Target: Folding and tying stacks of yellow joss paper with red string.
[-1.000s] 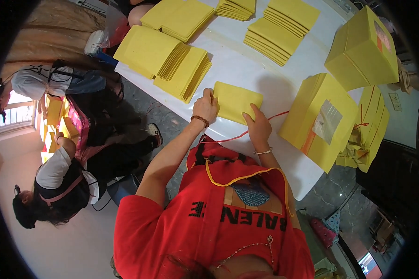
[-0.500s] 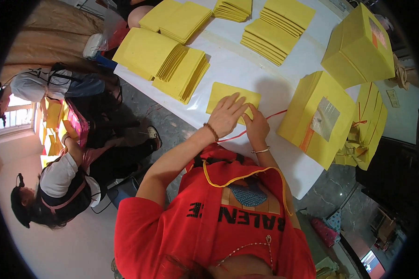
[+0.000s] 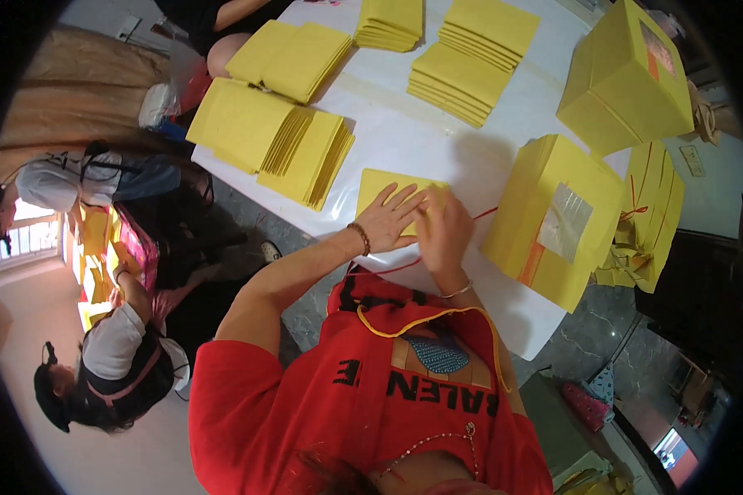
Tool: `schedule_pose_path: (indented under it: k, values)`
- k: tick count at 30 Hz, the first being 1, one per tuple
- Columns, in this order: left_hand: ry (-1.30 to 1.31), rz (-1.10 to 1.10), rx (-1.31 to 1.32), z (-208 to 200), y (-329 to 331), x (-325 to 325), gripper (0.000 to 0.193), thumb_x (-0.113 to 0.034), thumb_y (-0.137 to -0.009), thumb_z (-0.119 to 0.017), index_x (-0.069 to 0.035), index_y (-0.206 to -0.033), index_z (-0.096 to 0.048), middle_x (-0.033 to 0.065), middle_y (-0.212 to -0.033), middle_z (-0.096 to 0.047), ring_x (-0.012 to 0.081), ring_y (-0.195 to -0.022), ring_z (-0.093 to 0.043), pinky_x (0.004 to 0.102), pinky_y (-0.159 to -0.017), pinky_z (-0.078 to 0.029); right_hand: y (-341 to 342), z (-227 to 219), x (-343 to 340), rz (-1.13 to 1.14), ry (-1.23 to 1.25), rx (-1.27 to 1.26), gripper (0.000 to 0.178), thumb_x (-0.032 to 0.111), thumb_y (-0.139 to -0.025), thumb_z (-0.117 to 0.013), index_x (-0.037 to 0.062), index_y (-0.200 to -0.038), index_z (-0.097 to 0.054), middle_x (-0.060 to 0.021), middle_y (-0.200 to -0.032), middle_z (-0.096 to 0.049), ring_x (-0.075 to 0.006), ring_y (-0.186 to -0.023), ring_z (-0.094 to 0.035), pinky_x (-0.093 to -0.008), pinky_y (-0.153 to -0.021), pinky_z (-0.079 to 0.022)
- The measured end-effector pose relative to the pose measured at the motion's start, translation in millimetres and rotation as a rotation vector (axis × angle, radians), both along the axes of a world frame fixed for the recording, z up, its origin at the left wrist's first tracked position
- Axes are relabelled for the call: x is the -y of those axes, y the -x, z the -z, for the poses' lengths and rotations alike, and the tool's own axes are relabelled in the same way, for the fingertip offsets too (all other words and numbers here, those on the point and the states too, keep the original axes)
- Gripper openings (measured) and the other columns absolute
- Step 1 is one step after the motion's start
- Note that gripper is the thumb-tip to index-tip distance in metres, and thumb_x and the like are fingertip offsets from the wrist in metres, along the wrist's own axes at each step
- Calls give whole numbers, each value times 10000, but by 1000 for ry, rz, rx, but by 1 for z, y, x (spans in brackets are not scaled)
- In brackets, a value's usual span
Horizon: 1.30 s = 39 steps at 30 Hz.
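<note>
A flat yellow folded paper piece (image 3: 378, 183) lies on the white table near its front edge. My left hand (image 3: 388, 218), with a beaded bracelet at the wrist, rests flat on it with fingers spread. Close beside it, over the paper's right part, is my right hand (image 3: 446, 231). Its fingers look curled but are smeared by motion, so whether they hold anything is unclear. A thin red cord (image 3: 487, 212) comes in from the right, passes behind my right hand, and shows again as far as the table's front edge.
Stacks of folded yellow paper (image 3: 305, 157) stand at the table's left, with more stacks (image 3: 462, 78) farther back. A yellow paper bag (image 3: 545, 223) lies on the right; a yellow box (image 3: 627, 82) stands behind it. Two people (image 3: 115, 355) work with yellow pieces at the left.
My right hand has lifted slightly and its fingers have curled. My left hand's fingers have spread wider on the paper. The whole view has shifted a little.
</note>
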<state>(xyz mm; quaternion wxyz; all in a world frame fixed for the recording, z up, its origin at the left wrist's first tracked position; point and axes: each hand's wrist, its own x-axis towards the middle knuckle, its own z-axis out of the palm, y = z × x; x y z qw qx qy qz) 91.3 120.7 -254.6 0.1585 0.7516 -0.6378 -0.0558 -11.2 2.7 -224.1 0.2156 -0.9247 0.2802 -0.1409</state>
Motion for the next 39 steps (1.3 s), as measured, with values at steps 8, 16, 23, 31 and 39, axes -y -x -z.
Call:
schedule_pose_path:
  k: [8, 16, 23, 31, 39]
  values:
    - [-63, 10, -16, 13, 2, -6, 531, -278, -797, -432, -52, -1277, -405, 157, -1363, -340, 304, -1287, -260, 474, -1075, -126, -9, 37, -11, -560, -105, 165, 633, 287, -824, -513, -13, -1330, -278, -219, -1392, -239, -355, -1274, -260, -496, -1044, -166]
    - [335, -209, -686, 10, -19, -15, 492, -119, -800, -431, -14, -1274, -350, 220, -1364, -302, 351, -1258, -312, 405, -1040, -251, -17, 40, -15, -417, -208, 110, 612, 303, -898, -404, -70, -1343, -210, -227, -1346, -340, -316, -1287, -280, -470, -1054, -154]
    - [504, -414, -799, 2, -11, -18, 402, -7, -835, -381, -41, -1233, -424, 178, -1289, -430, 337, -1218, -379, 382, -992, -325, -20, 37, -20, -466, 12, -21, 633, 358, -857, -450, -34, -1328, -293, -201, -1370, -321, -302, -1294, -270, -471, -1055, -132]
    - [-98, -287, -72, 5, 2, -51, 732, -486, -796, -494, -70, -1360, -282, 170, -1394, -276, 330, -1310, -214, 502, -1050, -103, -22, 37, -24, -470, 66, -72, 663, 471, -825, -452, 14, -1300, -377, -186, -1394, -289, -305, -1307, -246, -493, -1051, -126]
    - [-123, -288, -36, 0, 0, -50, 717, -518, -821, -458, -89, -1367, -278, 168, -1393, -282, 314, -1315, -208, 496, -1052, -109, -23, 37, -25, -465, 139, -113, 697, 515, -820, -427, 18, -1305, -371, -179, -1399, -282, -306, -1314, -227, -520, -1049, -98]
